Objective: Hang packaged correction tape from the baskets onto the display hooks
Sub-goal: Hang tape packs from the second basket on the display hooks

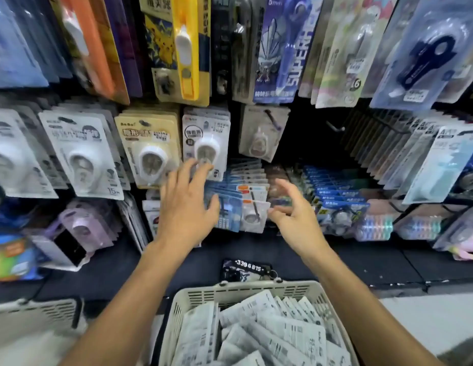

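A beige basket (246, 290) full of packaged correction tape (280, 331), lying back side up, sits at the bottom centre. Both arms reach over it to a row of blue and white correction tape packs (246, 204) hanging on a hook. My left hand (186, 204) has its fingers spread, the thumb against the left side of the front pack. My right hand (293, 215) hovers at the right side of that pack with fingers loosely curved and nothing in it. An empty hook (335, 127) sticks out of the dark panel above right.
Many hanging packs crowd the display: white ones (82, 154) at left, yellow (182, 48) and blue (282, 48) above, pale blue (441, 165) at right. A second beige basket (32, 313) stands at lower left. A dark keyring tag (247, 269) lies behind the basket.
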